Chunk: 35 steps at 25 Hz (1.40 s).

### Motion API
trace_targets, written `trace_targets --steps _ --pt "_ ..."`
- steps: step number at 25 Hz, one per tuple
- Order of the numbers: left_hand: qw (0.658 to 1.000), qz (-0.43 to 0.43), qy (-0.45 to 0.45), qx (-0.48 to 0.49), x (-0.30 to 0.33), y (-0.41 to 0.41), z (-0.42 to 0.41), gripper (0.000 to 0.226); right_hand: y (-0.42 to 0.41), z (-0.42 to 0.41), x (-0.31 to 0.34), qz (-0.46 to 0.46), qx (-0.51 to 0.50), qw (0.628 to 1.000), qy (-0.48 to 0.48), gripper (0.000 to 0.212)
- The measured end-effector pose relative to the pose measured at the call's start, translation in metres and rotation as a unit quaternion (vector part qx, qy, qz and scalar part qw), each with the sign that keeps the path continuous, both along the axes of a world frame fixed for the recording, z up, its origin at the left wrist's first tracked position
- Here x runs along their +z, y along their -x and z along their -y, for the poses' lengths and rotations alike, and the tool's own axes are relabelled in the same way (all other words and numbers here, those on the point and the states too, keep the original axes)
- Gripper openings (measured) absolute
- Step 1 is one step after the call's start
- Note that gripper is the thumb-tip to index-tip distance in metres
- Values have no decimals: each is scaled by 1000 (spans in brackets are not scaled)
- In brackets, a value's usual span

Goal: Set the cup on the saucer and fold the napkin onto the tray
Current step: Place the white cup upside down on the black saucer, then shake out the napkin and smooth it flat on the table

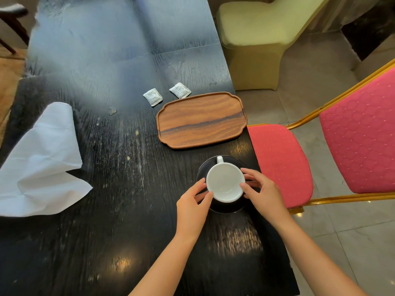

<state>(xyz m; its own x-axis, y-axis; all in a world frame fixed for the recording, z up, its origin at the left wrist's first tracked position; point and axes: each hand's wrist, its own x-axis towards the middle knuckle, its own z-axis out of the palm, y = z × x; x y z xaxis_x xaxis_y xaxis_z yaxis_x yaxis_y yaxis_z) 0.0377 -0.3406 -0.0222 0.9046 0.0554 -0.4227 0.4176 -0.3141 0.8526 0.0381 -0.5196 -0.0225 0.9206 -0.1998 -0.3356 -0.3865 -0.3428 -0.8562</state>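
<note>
A white cup (224, 181) stands upright on a black saucer (227, 208) near the table's right edge, its handle pointing away from me. My left hand (193, 207) touches the cup's left side with its fingertips. My right hand (261, 193) holds the cup's right side the same way. An empty wooden tray (202, 119) lies just beyond the saucer. A white napkin (41, 165) lies loosely crumpled at the far left of the table, well apart from both hands.
Two small silver sachets (152, 97) (180, 90) lie just behind the tray. The black table (119, 189) ends close to the saucer's right. A red chair with a gold frame (282, 165) stands beside that edge, a beige covered chair (254, 39) behind it.
</note>
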Motion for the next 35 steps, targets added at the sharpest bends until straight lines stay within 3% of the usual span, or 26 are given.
trace_targets --steps 2,5,8,12,16,23,29,32,35 --pt "998 10 -48 -26 11 -3 -10 44 0 4 12 -3 7 998 65 43" --pt "977 80 -163 -109 39 -13 -36 31 -5 -2 39 58 62 977 197 32" --pt "928 145 -298 -171 72 -23 -74 24 -22 -43 66 154 191 924 294 27" --pt "873 213 -407 -161 101 -26 -140 28 -48 -127 97 246 300 856 343 32" --pt "863 207 -447 -109 116 -4 -219 33 -58 -210 111 270 375 806 371 41" --pt "864 163 -473 -64 88 31 -381 36 -53 -354 93 231 423 779 401 51" --pt "852 96 -482 -181 40 21 -473 42 -45 -446 47 172 414 784 429 41" --pt "826 90 -468 -301 20 14 -482 31 -39 -462 16 142 449 759 451 31" --pt "807 81 -463 -357 5 -2 -481 39 -39 -467 -9 149 474 737 458 30"
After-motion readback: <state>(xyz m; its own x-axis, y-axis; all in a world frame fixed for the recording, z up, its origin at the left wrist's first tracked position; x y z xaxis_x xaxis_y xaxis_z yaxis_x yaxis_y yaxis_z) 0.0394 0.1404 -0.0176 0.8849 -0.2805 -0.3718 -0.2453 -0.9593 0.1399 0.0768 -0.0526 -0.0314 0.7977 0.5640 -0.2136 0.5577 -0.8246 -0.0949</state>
